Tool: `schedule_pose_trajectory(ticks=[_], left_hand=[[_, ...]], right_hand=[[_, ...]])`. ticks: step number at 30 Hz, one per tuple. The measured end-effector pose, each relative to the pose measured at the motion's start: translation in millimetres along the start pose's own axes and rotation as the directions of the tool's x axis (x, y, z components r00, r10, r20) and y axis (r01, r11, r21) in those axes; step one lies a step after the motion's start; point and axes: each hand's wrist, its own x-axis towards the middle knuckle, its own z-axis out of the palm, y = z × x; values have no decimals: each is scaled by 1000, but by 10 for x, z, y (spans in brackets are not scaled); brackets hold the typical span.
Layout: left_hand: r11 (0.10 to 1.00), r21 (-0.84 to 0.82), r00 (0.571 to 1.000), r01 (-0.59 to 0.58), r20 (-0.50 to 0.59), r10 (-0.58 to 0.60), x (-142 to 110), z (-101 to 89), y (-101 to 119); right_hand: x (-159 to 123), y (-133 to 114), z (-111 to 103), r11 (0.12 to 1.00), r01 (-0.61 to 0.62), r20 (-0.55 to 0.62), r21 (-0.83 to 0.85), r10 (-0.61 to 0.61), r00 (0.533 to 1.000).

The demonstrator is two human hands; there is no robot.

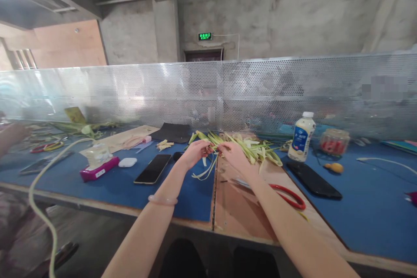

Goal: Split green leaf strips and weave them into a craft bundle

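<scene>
My left hand (195, 153) and my right hand (233, 153) come close together over the table, fingers pinched. Between them are thin pale green leaf strips (210, 169), whose loose ends hang down and curl over the blue mat. What exactly each fingertip grips is too small to make out fully. Just behind and right of my hands lies a pile of yellow-green leaf strips (257, 150). Under my right forearm are scissors with red handles (301, 203), their blades partly covered by the arm. A light bangle circles my left wrist.
Left of my hands are a black phone (153, 169), a white earphone case (127, 162) and a magenta tissue pack (99, 169). To the right stand a bottle (301, 137), a jar (335, 142) and another phone (312, 180). A perforated metal screen (146, 95) runs behind. Another person's hand (14, 134) is far left.
</scene>
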Motion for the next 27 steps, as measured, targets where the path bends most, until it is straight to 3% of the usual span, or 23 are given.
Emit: schedule_pose_trajectory(ticks=[5,11,18,27], left_hand=[[998,61,1000,-6,-12,6,-15,17,16],[989,150,998,-8,-60,17,-4,24,-33],[982,189,997,-19,-64,31,-4,37,-36],[989,150,998,-5,-54,13,-17,86,-24]], right_hand=[[-52,-29,24,995,44,-97,-95,-53,994],[-97,-95,60,978,149,-87,-147,-162,983],[-69,-71,20,986,130,-101,-104,-140,985],[-43,31,198,990,126,-122,-63,-133,984]])
